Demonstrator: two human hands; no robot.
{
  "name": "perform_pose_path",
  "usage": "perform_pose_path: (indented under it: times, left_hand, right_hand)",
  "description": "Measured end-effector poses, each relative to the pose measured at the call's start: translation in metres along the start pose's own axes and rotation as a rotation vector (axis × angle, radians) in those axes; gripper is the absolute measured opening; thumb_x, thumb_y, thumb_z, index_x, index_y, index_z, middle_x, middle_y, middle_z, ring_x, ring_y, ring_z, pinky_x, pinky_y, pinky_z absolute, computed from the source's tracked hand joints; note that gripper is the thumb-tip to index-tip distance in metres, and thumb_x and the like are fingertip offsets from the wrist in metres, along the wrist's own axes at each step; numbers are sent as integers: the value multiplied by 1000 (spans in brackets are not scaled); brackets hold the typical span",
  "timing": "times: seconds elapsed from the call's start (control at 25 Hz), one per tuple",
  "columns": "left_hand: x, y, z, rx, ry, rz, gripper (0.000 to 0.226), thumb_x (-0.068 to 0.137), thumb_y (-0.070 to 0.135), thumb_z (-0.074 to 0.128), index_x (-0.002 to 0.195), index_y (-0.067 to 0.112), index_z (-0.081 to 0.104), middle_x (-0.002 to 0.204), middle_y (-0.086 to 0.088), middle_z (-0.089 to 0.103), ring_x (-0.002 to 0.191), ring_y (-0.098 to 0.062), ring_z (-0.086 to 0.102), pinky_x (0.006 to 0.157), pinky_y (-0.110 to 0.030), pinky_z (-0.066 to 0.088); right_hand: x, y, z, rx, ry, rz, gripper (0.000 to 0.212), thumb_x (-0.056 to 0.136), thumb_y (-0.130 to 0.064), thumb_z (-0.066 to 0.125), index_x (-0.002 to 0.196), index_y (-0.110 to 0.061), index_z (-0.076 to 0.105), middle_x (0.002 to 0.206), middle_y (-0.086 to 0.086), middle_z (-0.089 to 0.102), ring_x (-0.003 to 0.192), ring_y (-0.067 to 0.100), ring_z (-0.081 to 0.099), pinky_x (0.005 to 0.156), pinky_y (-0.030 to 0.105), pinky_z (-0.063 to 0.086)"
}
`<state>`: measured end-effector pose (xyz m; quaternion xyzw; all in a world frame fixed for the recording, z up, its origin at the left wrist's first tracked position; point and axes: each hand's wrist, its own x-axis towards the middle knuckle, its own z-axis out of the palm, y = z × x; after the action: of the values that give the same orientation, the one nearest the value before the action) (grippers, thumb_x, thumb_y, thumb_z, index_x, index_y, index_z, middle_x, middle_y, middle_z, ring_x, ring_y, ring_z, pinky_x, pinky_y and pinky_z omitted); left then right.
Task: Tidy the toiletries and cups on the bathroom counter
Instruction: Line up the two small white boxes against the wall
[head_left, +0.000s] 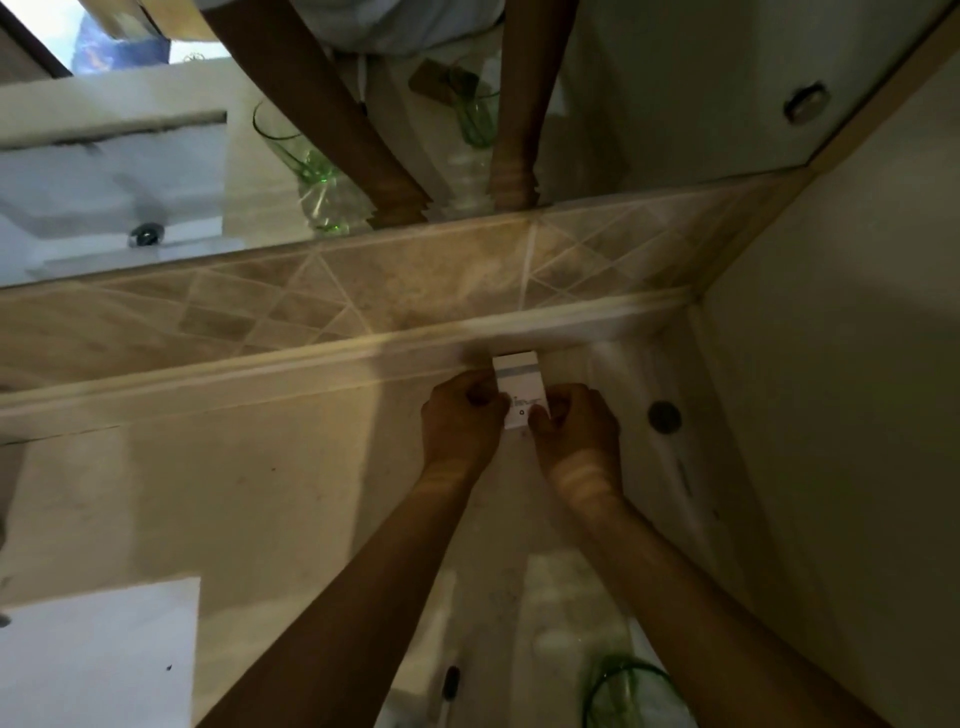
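Far left, low: a pale flat sheet or panel (98, 649) lies on the beige stone bathroom counter (234, 493); can't tell what it is. Above it, the diamond-pattern tan tile backsplash (363, 280) runs across under the wall mirror (130, 171), which reflects both forearms and clear green-rimmed cups.

Centre: left hand (460, 421) curled tight on the left edge of a small white rectangular cardboard box with a grey stripe and small print (519, 392). Box stands at the back of the counter, its far end against the ledge under the backsplash. Right hand (579, 423) closed on the box's right edge, thumb low on the front face. Both hands pinch the same box; fingers narrow, not spread.

Near bottom: a small dark slim object (451, 680), blurred, unidentifiable. Right of it a clear plastic cup with a green rim (623, 691), between the forearms and well apart from the box. Further right a round dark grey disc (664, 417) on the counter near the side wall.

Step, judged: placing or squaring the box against the back edge. Next move likely calls for letting go with both hands without tipping it, then reaching back for the cup near the body. Task looks partway done.
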<state>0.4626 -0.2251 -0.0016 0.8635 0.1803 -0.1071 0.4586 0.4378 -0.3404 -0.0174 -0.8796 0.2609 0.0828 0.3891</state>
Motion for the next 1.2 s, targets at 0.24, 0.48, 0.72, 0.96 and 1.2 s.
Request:
perform_pose_path:
  times: [0.24,0.48,0.72,0.96,1.2]
  left_hand:
    - [-34,3,-31,-117,51,-58,30,91,27,68,120,22,66,94,6,71,76,-14,72,77,-38,62]
    - [-143,-12,-109,-284,11,-22,13,92,6,63,101,9,72,81,-6,72,66,-22,71,61,-38,61]
    - [-274,-112,-180,-278,100,-154,12,91,6,64,91,15,72,70,-2,72,56,-17,65,54,-31,52]
    - [-362,-235,-179,-353,18,-565,11,92,3,60,97,2,70,74,-13,73,61,-27,71,67,-52,61]
    - [-395,-255,-162,-486,-96,-605,6,77,18,71,81,23,71,81,-10,78,77,-29,76,79,-52,62]
  right_hand:
    - [-30,0,-26,151,20,-31,37,92,-30,66,127,-23,54,126,0,54,108,15,58,81,16,45]
    - [-134,-16,-61,163,-156,-199,21,93,-24,61,113,-30,61,113,-13,58,87,-1,60,72,18,51]
    - [-269,4,-42,36,-449,-388,8,91,-18,63,90,-20,70,81,-9,68,73,1,62,64,11,46]
    - [-360,63,4,-323,-759,-189,18,91,-27,60,104,-22,71,98,-4,73,88,12,67,82,31,54]
    - [-402,78,26,-354,-647,-128,30,88,-27,62,117,-22,63,113,2,72,89,12,62,66,20,46]
